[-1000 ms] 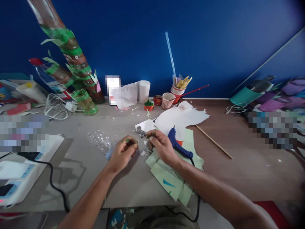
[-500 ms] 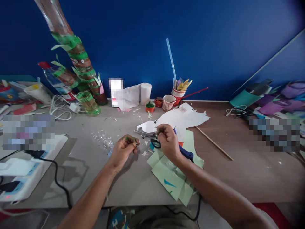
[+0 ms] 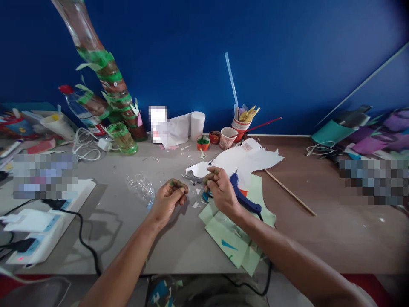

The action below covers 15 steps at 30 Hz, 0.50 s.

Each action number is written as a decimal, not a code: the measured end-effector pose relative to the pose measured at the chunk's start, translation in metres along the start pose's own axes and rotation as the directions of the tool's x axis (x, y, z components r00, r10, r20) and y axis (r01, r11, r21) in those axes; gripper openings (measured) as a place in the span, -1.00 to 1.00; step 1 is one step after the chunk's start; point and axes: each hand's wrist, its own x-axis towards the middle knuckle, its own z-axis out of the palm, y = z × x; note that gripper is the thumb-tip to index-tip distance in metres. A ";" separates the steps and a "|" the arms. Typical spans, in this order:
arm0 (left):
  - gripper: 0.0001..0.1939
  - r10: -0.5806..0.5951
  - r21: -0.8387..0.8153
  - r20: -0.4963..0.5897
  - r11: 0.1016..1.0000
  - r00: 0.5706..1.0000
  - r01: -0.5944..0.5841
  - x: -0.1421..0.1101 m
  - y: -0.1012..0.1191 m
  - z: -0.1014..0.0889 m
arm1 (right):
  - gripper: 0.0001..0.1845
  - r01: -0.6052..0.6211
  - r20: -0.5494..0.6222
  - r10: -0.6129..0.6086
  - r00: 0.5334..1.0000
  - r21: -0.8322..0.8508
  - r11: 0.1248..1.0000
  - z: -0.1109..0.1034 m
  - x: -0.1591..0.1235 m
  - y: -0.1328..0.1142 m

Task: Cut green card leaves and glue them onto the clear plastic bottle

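My left hand (image 3: 169,198) is raised over the desk with its fingertips pinched together; anything between them is too small to make out. To its right, my right hand (image 3: 218,187) has its fingers curled, thumb near the index finger, and I cannot make out what they hold. Green stains mark the fingers of both. Scissors (image 3: 193,178) lie on the desk, partly hidden behind my right hand. Beside that hand a blue hot glue gun (image 3: 243,197) rests over light green paper sheets (image 3: 223,238). White cut paper (image 3: 249,157) lies behind.
A painted bottle trunk (image 3: 118,91) with paper leaves stands at the back left. A power strip (image 3: 60,230) and cables sit at left. Paint caps (image 3: 203,144), a paper cup (image 3: 228,137), a tissue roll (image 3: 198,126) and a wooden stick (image 3: 290,192) are farther back.
My right hand has shifted slightly left, covering more of the scissors and uncovering the glue gun. My left hand stays nearly in place, still pinched. The whole view has shifted a little.
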 end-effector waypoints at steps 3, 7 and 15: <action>-0.84 0.003 0.005 0.004 1.000 1.000 -0.003 0.001 -0.002 -0.001 | -0.71 -0.058 0.045 0.057 0.997 0.041 0.997 0.001 0.001 -0.003; -0.85 -0.003 0.037 -0.002 0.999 1.000 0.003 0.000 -0.001 0.000 | -0.75 -0.195 0.144 0.179 0.973 0.106 0.975 0.003 0.001 -0.010; -0.86 -0.014 0.038 0.012 0.999 1.000 0.013 -0.001 -0.003 0.000 | -0.86 -0.208 0.117 0.188 0.975 0.189 0.960 0.004 -0.002 -0.002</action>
